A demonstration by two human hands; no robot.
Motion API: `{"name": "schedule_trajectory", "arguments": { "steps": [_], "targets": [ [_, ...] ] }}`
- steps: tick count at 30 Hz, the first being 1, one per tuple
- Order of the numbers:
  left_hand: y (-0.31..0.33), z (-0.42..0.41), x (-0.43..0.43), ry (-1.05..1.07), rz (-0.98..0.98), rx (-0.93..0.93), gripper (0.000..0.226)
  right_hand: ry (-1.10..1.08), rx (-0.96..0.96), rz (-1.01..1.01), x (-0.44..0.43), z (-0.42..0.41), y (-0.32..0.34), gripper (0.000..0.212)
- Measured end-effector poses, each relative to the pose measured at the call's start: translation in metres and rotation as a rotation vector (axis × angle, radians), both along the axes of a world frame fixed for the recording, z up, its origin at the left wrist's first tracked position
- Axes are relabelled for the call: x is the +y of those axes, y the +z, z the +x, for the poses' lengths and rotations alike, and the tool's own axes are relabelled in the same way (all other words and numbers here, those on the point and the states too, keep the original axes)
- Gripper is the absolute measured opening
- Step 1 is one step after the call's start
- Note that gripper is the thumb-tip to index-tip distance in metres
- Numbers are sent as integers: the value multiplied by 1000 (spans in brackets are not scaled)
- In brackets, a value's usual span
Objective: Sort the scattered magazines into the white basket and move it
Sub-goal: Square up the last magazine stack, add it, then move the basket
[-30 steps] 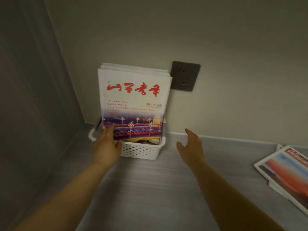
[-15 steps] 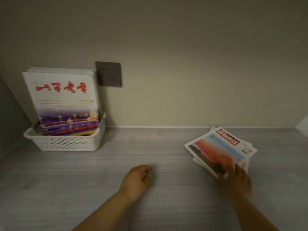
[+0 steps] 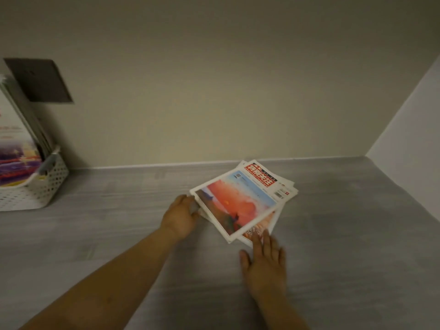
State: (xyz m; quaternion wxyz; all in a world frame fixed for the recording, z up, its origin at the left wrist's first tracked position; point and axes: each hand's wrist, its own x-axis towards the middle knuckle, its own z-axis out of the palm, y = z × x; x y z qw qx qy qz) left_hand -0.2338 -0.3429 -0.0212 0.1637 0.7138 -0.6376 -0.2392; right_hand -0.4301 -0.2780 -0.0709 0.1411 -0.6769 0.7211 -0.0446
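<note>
Head view. Left hand [image 3: 181, 216] was curled at the left corner of the stack of magazines [image 3: 242, 201], fingers closed on the edges of the top copies; the corner looked slightly raised there, though blur made the exact hold hard to read. Right hand [image 3: 265, 263] lay flat and spread, palm down on the grey desk surface [image 3: 119, 234], with its fingertips [image 3: 258, 236] touching the near edge of the lower magazine; it clasped nothing.

The stack lay flat, right of centre, turned at an angle to the wall, with its far corner near the wall line. The top magazine [image 3: 238, 203] showed an orange-red sky picture and a red title block at its far right end. At least one more copy stuck out beneath it on the near right side.

The white basket [image 3: 35, 191] stood at the far left edge, well apart from the stack and cut off by the frame. Magazines [image 3: 16, 148] stood upright in it, leaning back toward the wall. The front cover showed a purple night scene.

A dark wall socket plate [image 3: 39, 79] was fixed on the beige wall [image 3: 214, 79] above and just right of the basket. A white side panel [image 3: 409, 115] closed the scene at far right.
</note>
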Motion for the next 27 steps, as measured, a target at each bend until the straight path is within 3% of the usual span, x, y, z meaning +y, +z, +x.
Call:
{"name": "schedule_trajectory", "arguments": {
  "steps": [7, 10, 11, 14, 17, 22, 25, 27],
  "targets": [
    [16, -17, -63, 119, 91, -12, 63, 13, -35, -26, -1, -3, -4, 63],
    [12, -29, -75, 214, 213, 233, 70, 17, -25, -30, -2, -3, -5, 63],
    [10, -34, -77, 220, 235, 221, 70, 21, -22, -24, -2, -3, -6, 64],
    [1, -42, -78, 171, 239, -139, 61, 30, -17, -7, -1, -3, -7, 65],
    [1, -37, -82, 163, 299, -224, 68, 23, -31, -17, -2, -3, -5, 67],
    [4, -32, -81, 70, 279, -47, 31, 0, -43, -49, 0, -1, -6, 67],
    [9, -28, -66, 79, 189, 3, 30, -7, -34, -42, 0, -1, -5, 66],
    [14, -20, -51, 119, 126, 148, 23, -8, -43, -41, 1, 0, -3, 65]
  ]
}}
